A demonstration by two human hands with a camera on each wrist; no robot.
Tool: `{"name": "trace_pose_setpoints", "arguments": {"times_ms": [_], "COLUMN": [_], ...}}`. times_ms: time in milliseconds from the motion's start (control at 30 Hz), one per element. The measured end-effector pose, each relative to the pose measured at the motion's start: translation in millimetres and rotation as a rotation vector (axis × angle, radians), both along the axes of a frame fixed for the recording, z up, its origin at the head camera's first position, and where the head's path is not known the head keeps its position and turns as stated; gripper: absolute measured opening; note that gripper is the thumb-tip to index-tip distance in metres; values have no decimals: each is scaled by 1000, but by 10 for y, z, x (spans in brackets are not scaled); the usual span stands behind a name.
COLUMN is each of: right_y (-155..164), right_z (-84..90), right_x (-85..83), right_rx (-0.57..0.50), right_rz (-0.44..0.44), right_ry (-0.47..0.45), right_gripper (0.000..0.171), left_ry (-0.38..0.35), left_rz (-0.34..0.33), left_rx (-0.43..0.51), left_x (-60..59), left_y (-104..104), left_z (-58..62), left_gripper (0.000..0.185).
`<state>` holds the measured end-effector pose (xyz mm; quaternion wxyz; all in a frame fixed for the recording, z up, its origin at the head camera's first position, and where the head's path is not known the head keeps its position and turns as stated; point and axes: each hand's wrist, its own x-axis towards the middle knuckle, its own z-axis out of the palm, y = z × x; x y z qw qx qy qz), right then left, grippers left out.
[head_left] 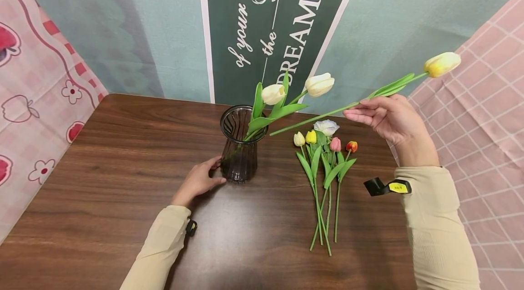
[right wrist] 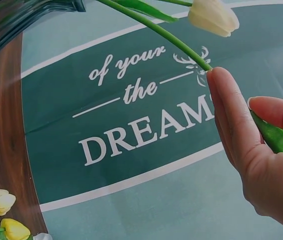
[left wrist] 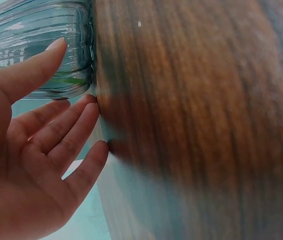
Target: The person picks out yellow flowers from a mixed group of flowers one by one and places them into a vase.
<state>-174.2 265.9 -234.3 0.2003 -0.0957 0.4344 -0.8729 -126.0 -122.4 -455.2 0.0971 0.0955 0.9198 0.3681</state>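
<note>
A dark ribbed glass vase (head_left: 239,146) stands mid-table with two white tulips (head_left: 273,94) leaning out to the right. My left hand (head_left: 213,171) rests at its base; in the left wrist view that hand (left wrist: 66,80) has straight fingers and its thumb lies on the vase's glass (left wrist: 31,30). My right hand (head_left: 356,112) is raised right of the vase and pinches the stem of a yellow-white tulip (head_left: 442,63), whose cut end points at the vase rim. In the right wrist view the right hand (right wrist: 234,90) pinches the stem (right wrist: 176,37) between thumb and forefinger.
A bunch of several tulips (head_left: 323,162) in mixed colours lies on the brown wooden table (head_left: 123,167) right of the vase. A green banner (head_left: 278,30) hangs behind. Pink cloths (head_left: 483,121) border the table on both sides.
</note>
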Motion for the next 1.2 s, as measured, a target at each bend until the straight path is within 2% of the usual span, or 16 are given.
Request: {"name": "trace_pose_setpoints", "arguments": {"times_ms": [433, 1200], "right_y": [-187, -440], "right_z": [48, -87], "right_x": [-15, -92], "right_rx": [31, 123], "right_rz": [-43, -43], "right_ry": [-11, 96], "right_gripper": [28, 23], "left_ry": [19, 26], "left_rz": [-3, -5], "left_rx": [-1, -5], "left_x": [-2, 5], "left_y": [-6, -8], "left_z": [-26, -1], "left_gripper": [68, 66]}}
